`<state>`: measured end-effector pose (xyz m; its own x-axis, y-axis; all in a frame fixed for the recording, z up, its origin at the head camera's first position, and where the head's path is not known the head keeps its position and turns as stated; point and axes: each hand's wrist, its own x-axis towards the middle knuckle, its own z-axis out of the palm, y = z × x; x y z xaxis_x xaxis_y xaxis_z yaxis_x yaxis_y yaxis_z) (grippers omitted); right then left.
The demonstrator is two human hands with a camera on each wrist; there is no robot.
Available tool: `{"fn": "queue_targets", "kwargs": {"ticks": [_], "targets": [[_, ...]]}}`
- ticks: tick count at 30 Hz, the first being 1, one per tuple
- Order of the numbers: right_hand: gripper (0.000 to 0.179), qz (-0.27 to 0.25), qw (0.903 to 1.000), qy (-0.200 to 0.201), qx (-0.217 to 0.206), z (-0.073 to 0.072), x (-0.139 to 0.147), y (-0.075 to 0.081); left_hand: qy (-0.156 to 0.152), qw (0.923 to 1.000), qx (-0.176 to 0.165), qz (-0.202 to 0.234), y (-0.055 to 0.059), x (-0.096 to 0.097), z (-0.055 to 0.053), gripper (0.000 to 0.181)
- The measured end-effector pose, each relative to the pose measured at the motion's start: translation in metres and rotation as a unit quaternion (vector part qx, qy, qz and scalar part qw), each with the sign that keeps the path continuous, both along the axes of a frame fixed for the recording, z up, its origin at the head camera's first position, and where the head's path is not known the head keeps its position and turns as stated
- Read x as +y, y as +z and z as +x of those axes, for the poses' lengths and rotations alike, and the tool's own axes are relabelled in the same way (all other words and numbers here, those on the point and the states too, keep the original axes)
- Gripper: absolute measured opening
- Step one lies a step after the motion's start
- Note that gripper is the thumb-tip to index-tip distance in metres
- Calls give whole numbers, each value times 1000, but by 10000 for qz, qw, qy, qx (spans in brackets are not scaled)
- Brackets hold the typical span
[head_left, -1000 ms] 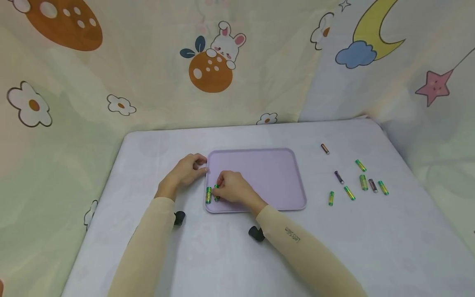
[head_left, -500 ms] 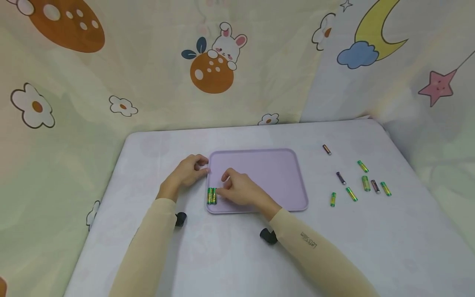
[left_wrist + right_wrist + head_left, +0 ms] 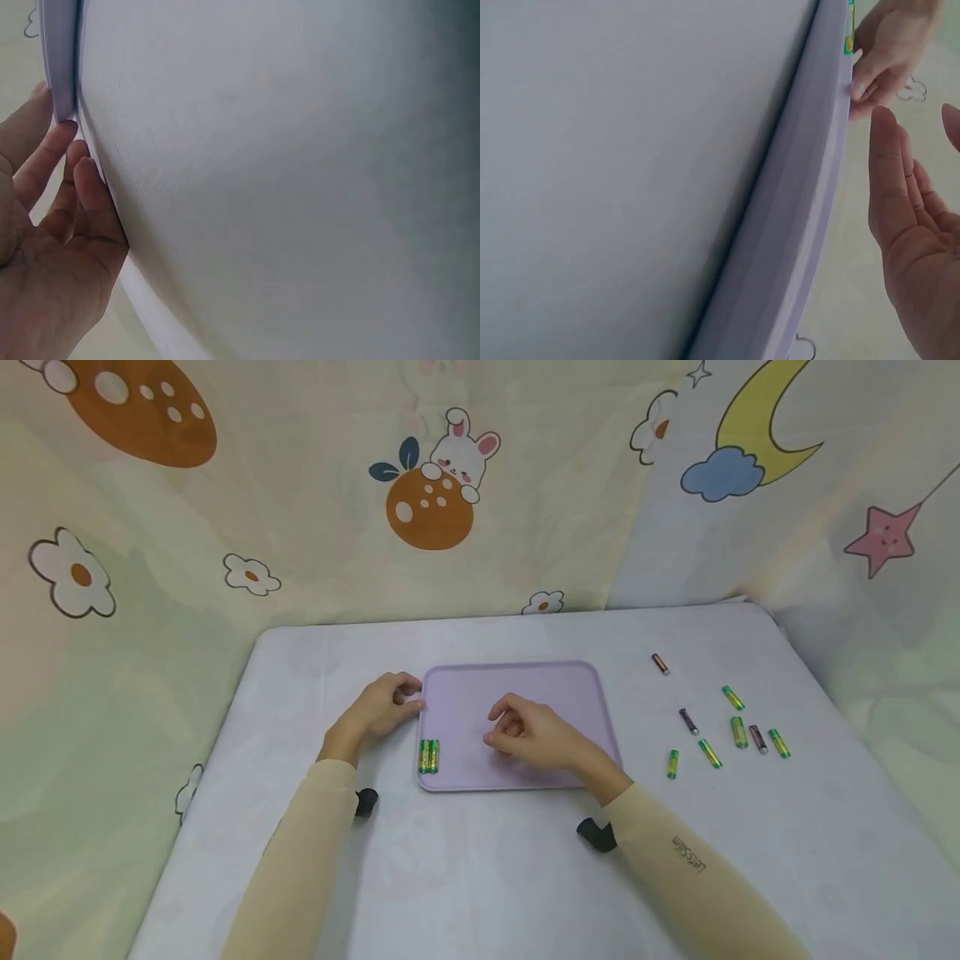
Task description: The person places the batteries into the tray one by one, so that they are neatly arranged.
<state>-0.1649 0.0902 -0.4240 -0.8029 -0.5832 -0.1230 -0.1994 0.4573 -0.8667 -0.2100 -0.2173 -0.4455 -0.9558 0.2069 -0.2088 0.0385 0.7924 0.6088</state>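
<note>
Relation that counts, we judge: from the right hand [image 3: 536, 735], above the lilac tray [image 3: 525, 677], the loose batteries [image 3: 709, 753] lie rightward, past the tray's right rim. Nearest is a green-and-yellow battery [image 3: 672, 764], long axis roughly near-to-far; the right hand is clearly the closer one. We log its fingers as loosely bent, thumb and index slightly apart, holding nothing. Left hand [image 3: 375, 703]: relaxed fingers touching the tray's left rim, no pinch that we can make out. A battery pair [image 3: 425, 756], green-yellow, lies side by side in the tray's near left corner, also running near-to-far. Beyond the nearest loose one we count seven more on the white bench [image 3: 480, 877]: four green, one thicker, plus three dark ones [image 3: 688, 721]. Only the low rim stands in between; patterned curtain [image 3: 315, 485] behind.
</note>
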Motion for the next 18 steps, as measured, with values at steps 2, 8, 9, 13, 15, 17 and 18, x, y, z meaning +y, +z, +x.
{"fn": "queue_targets", "kwargs": {"ticks": [2, 8, 9, 13, 15, 17, 18], "targets": [[41, -91, 9999, -63, -23, 1, 11, -3, -28, 10000, -29, 15, -1, 2, 0, 43], [43, -305, 9989, -321, -165, 4, 45, -6, -92, 9999, -38, -34, 0, 4, 0, 42], [43, -316, 9987, -348, -179, 4, 50, -5, -126, 9999, -15, -73, 1, 4, 0, 43], [43, -372, 9986, -367, -95, 1, 67, 1, -245, 9994, 53, -232, 6, 3, -2, 44], [43, -386, 9985, -378, -54, 0, 74, 5, -281, 9992, 49, -281, 7, 3, -3, 45], [43, -395, 9981, -463, -40, 0, 81, 8, -286, 9991, 20, -313, 7, 3, -4, 46], [43, -397, 9978, -521, -51, 0, 85, 8, -286, 9991, 6, -320, 7, 3, -4, 46]]}}
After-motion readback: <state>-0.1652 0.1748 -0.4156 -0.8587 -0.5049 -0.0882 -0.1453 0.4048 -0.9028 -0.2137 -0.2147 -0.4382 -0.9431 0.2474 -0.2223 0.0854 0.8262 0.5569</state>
